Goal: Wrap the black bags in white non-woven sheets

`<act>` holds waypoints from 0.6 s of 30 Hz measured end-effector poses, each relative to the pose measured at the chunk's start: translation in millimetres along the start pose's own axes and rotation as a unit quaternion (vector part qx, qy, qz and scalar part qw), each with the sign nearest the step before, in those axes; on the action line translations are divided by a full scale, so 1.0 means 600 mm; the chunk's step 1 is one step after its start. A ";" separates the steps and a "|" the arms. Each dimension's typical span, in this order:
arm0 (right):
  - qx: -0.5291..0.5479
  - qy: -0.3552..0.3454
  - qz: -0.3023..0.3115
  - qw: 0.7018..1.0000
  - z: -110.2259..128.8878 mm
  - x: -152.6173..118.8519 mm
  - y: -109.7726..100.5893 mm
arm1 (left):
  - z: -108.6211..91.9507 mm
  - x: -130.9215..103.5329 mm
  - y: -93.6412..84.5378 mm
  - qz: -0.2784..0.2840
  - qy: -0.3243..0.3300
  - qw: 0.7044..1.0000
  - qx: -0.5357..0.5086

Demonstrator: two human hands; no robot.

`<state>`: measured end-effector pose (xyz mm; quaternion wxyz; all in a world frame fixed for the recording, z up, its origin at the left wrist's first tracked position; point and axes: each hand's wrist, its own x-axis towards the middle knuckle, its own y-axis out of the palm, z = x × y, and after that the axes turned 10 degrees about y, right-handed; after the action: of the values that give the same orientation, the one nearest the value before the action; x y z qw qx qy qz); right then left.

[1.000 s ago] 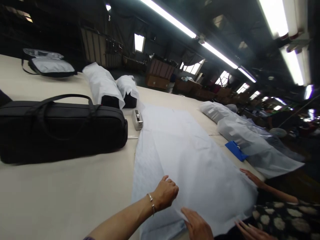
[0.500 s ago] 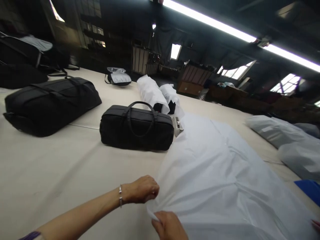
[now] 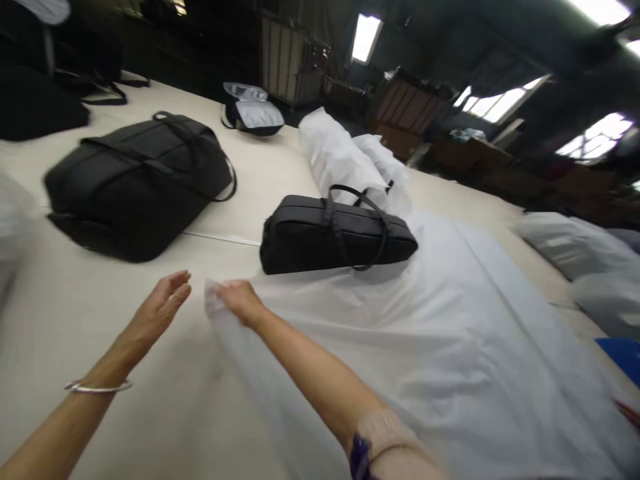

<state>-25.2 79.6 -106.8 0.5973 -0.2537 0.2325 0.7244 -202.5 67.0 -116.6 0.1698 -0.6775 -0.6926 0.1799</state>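
Note:
My right hand is closed on a corner of a translucent white plastic sheet, perhaps a large bag, stretched leftward over the table. My left hand is held in the air to the left of that corner, fingers stretched out and nothing in it; a silver bangle circles its wrist. Just beyond the sheet's upper edge lies a black handbag with its looped handles up. The sheet's edge reaches the foot of this bag. A larger black duffel bag rests beyond my left hand.
The cream table runs far back. On it are an opened bag with silvery lining, white-wrapped bundles and, at right, plastic-covered items. Something blue lies at the right edge. More black bags stand far left.
My right hand has pulled the sheet's edge up and to the left, toward the black handbag's near side. My left hand has moved left, away from the sheet, and its fingers have opened.

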 end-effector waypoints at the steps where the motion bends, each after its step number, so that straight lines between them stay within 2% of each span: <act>1: 0.018 -0.007 -0.002 1.000 0.028 0.038 0.025 | 0.020 -0.008 -0.024 -0.005 -0.038 0.999 -0.032; 2: 0.038 -0.012 -0.005 0.999 0.054 0.075 0.045 | 0.041 -0.019 -0.039 0.002 -0.069 0.995 -0.066; 4: 0.077 -0.014 -0.018 0.997 0.102 0.147 0.073 | 0.085 -0.049 -0.048 0.040 -0.124 0.984 -0.124; 7: 0.130 -0.013 -0.055 0.990 0.157 0.230 0.083 | 0.132 -0.107 -0.021 0.107 -0.210 0.952 -0.194; 9: 0.159 -0.025 -0.069 0.985 0.184 0.262 0.077 | 0.135 -0.139 0.007 0.125 -0.237 0.937 -0.224; 11: 0.180 -0.047 -0.062 0.981 0.203 0.274 0.068 | 0.117 -0.153 0.038 0.130 -0.232 0.934 -0.237; 14: 0.191 -0.076 -0.035 0.978 0.218 0.263 0.052 | 0.078 -0.144 0.085 0.151 -0.192 0.935 -0.257; 16: 0.188 -0.091 -0.027 0.978 0.218 0.236 0.030 | 0.060 -0.131 0.112 0.146 -0.176 0.936 -0.268; 18: 0.178 -0.101 -0.015 0.979 0.211 0.191 -0.011 | 0.055 -0.122 0.124 0.123 -0.183 0.940 -0.261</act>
<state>-48.0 247.3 -84.3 0.6642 -0.0718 0.2925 0.6842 -151.1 -5.3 -180.8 -0.1666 -0.7332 -0.6456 0.1334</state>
